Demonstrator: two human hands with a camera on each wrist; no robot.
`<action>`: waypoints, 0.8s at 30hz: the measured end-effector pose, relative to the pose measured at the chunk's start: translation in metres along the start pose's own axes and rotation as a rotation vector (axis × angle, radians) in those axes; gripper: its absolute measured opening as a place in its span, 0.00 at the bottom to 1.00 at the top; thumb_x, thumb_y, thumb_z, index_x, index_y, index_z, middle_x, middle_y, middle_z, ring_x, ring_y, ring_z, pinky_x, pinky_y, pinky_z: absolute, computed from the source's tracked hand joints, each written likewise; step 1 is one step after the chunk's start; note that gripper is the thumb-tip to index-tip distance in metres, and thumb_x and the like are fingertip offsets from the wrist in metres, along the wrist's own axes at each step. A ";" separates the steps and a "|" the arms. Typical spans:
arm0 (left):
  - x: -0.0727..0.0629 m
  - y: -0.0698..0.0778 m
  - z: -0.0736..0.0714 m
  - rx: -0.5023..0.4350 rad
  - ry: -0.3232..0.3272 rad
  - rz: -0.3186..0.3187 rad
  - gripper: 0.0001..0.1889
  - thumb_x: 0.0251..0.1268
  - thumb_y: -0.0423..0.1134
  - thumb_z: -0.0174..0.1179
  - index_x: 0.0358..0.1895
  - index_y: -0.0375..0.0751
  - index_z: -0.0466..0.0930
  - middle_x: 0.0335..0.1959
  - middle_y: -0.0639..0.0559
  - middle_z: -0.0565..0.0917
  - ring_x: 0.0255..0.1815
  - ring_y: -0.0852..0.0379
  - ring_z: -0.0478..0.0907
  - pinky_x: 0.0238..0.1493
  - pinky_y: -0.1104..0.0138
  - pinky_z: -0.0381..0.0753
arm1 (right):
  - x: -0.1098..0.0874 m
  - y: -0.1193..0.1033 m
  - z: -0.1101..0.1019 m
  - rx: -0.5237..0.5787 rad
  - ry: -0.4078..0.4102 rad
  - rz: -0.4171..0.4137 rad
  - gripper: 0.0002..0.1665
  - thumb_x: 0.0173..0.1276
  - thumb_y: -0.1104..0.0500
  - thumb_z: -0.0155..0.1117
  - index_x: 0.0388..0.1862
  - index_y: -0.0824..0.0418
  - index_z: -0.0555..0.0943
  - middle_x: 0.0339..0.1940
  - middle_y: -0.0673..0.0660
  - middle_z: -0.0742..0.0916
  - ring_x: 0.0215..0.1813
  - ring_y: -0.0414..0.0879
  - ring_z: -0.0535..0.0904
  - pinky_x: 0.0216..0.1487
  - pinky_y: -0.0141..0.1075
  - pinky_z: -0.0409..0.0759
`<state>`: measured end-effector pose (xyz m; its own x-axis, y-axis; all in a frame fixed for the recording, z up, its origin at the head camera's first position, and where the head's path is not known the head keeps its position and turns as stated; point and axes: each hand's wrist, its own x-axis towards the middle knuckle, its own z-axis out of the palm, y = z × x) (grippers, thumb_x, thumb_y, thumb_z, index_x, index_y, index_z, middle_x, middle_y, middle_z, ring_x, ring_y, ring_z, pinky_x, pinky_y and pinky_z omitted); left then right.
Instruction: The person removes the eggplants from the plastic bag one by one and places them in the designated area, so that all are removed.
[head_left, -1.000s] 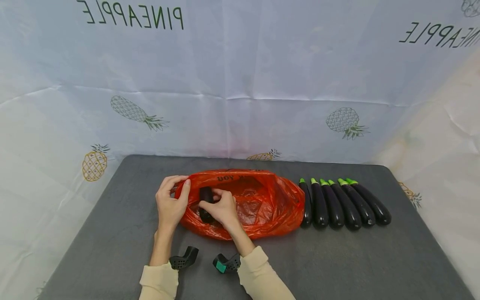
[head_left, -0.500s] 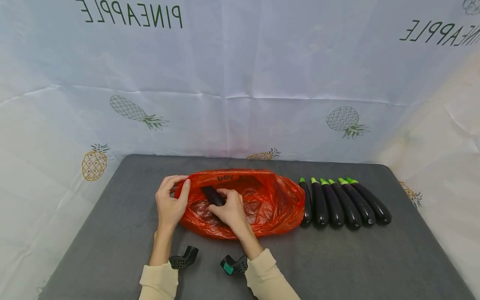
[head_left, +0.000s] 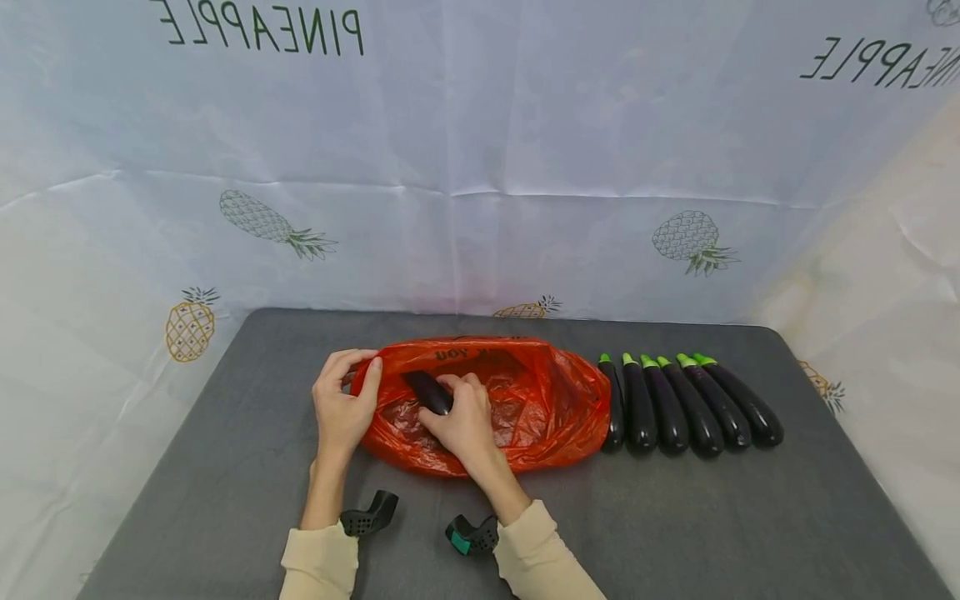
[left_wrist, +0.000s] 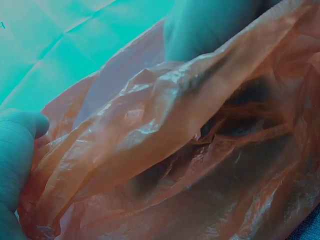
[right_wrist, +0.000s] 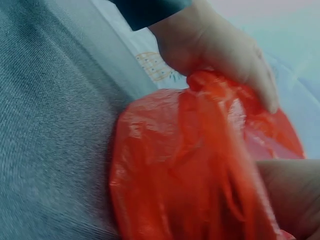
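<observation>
A red plastic bag (head_left: 525, 408) lies with its mouth spread wide in the middle of the table. My left hand (head_left: 343, 404) grips the bag's left rim, thumb inside and fingers behind; the right wrist view shows the same hand (right_wrist: 225, 55) on the bunched plastic. Inside the bag's mouth, my right hand (head_left: 463, 417) holds a dark eggplant (head_left: 427, 390) between thumb and fingers. The eggplant slants, one end toward the back left; its other end is hidden by the hand. In the left wrist view, dark shapes (left_wrist: 250, 120) show dimly through the bag.
Several eggplants (head_left: 671, 408) with green stem ends lie side by side, right of the bag and close against it. The grey table (head_left: 675, 525) ends at the back against a white pineapple-print cloth (head_left: 480, 250). A black wrist mount (head_left: 472, 535) sits by each wrist.
My right hand has moved a little to the right with the eggplant, which has turned from nearly upright in view to a slant. The left hand keeps its grip on the rim.
</observation>
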<state>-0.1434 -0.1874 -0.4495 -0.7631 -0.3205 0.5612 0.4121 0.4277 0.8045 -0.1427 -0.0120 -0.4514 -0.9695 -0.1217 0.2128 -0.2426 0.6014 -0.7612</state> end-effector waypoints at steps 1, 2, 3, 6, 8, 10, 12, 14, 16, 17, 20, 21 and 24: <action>0.000 0.000 0.000 0.001 0.003 0.002 0.07 0.66 0.29 0.66 0.44 0.36 0.89 0.43 0.41 0.85 0.44 0.72 0.75 0.46 0.80 0.71 | 0.000 -0.001 -0.002 0.008 0.002 -0.010 0.28 0.53 0.57 0.79 0.54 0.64 0.86 0.40 0.61 0.85 0.39 0.50 0.76 0.42 0.39 0.75; 0.000 0.000 0.001 0.003 0.005 0.007 0.07 0.65 0.28 0.66 0.44 0.35 0.89 0.43 0.41 0.85 0.43 0.73 0.75 0.46 0.80 0.71 | -0.001 -0.001 -0.005 0.017 0.003 -0.017 0.28 0.53 0.57 0.78 0.54 0.64 0.86 0.40 0.60 0.85 0.39 0.49 0.76 0.42 0.38 0.76; 0.000 -0.001 0.001 0.004 0.008 0.012 0.07 0.65 0.27 0.66 0.44 0.35 0.89 0.42 0.40 0.85 0.43 0.73 0.74 0.46 0.80 0.70 | -0.002 -0.002 -0.008 0.021 0.002 -0.024 0.27 0.54 0.57 0.78 0.54 0.64 0.86 0.40 0.60 0.85 0.38 0.49 0.76 0.41 0.37 0.76; 0.000 -0.001 0.001 0.000 0.011 0.020 0.07 0.64 0.27 0.66 0.44 0.35 0.89 0.42 0.40 0.85 0.43 0.72 0.74 0.45 0.80 0.70 | -0.005 -0.003 -0.016 0.029 -0.009 -0.036 0.28 0.56 0.55 0.78 0.55 0.63 0.86 0.41 0.59 0.85 0.37 0.47 0.76 0.38 0.35 0.75; 0.000 -0.001 0.001 -0.004 0.009 0.017 0.07 0.65 0.28 0.66 0.44 0.35 0.89 0.42 0.40 0.85 0.43 0.72 0.75 0.45 0.80 0.71 | -0.008 -0.003 -0.021 0.032 -0.022 -0.031 0.28 0.57 0.54 0.77 0.57 0.62 0.86 0.41 0.58 0.84 0.36 0.46 0.75 0.37 0.33 0.74; 0.000 -0.001 0.000 -0.009 0.005 0.009 0.07 0.66 0.29 0.66 0.44 0.36 0.89 0.42 0.41 0.85 0.43 0.71 0.75 0.45 0.79 0.71 | -0.012 -0.003 -0.027 0.039 -0.037 -0.020 0.29 0.59 0.52 0.76 0.58 0.61 0.85 0.41 0.58 0.84 0.36 0.44 0.74 0.36 0.32 0.73; 0.000 -0.001 -0.001 -0.007 0.002 0.001 0.07 0.67 0.30 0.66 0.44 0.36 0.89 0.43 0.41 0.85 0.43 0.71 0.75 0.45 0.79 0.71 | -0.015 -0.004 -0.033 0.045 -0.054 -0.007 0.29 0.60 0.51 0.76 0.59 0.60 0.85 0.42 0.57 0.83 0.36 0.43 0.73 0.35 0.31 0.72; 0.000 -0.001 -0.001 -0.002 0.005 -0.003 0.07 0.66 0.29 0.66 0.44 0.36 0.89 0.43 0.41 0.85 0.43 0.72 0.75 0.45 0.79 0.71 | -0.019 -0.005 -0.039 0.052 -0.068 0.005 0.29 0.60 0.51 0.75 0.60 0.58 0.84 0.42 0.56 0.83 0.36 0.42 0.73 0.35 0.31 0.72; 0.001 0.000 0.000 0.002 0.012 -0.007 0.07 0.66 0.28 0.65 0.44 0.34 0.89 0.43 0.40 0.85 0.43 0.73 0.74 0.45 0.79 0.71 | -0.022 -0.007 -0.046 0.056 -0.076 0.004 0.29 0.60 0.51 0.76 0.60 0.58 0.85 0.42 0.56 0.83 0.36 0.42 0.73 0.35 0.31 0.73; 0.001 0.003 0.000 0.006 0.016 -0.013 0.07 0.66 0.27 0.65 0.44 0.32 0.88 0.43 0.38 0.84 0.43 0.73 0.74 0.45 0.79 0.71 | -0.023 -0.008 -0.050 0.056 -0.079 0.003 0.29 0.60 0.51 0.76 0.60 0.58 0.85 0.42 0.55 0.83 0.36 0.42 0.73 0.35 0.31 0.73; 0.001 0.018 -0.001 0.000 0.026 -0.022 0.06 0.65 0.24 0.64 0.43 0.27 0.87 0.42 0.34 0.83 0.43 0.73 0.74 0.46 0.78 0.71 | -0.026 -0.012 -0.060 0.060 -0.081 -0.008 0.28 0.59 0.51 0.76 0.58 0.57 0.85 0.42 0.55 0.83 0.36 0.42 0.73 0.35 0.31 0.74; 0.001 0.023 -0.001 -0.003 0.027 -0.025 0.07 0.64 0.23 0.64 0.43 0.25 0.86 0.42 0.33 0.83 0.42 0.73 0.74 0.46 0.78 0.71 | -0.026 -0.013 -0.064 0.063 -0.082 -0.013 0.28 0.59 0.52 0.76 0.58 0.57 0.86 0.42 0.55 0.83 0.35 0.42 0.73 0.34 0.31 0.74; 0.001 0.035 -0.002 -0.011 0.029 -0.015 0.06 0.64 0.22 0.63 0.42 0.23 0.85 0.41 0.31 0.82 0.42 0.73 0.74 0.45 0.78 0.72 | -0.029 -0.017 -0.073 0.072 -0.099 -0.018 0.27 0.59 0.52 0.76 0.58 0.57 0.86 0.42 0.54 0.83 0.35 0.42 0.73 0.33 0.31 0.75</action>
<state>-0.1290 -0.1743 -0.4202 -0.7545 -0.3516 0.5541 0.4062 0.4130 0.8151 -0.1082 0.0391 -0.3995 -0.9628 -0.2116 0.1683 -0.2587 0.5405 -0.8006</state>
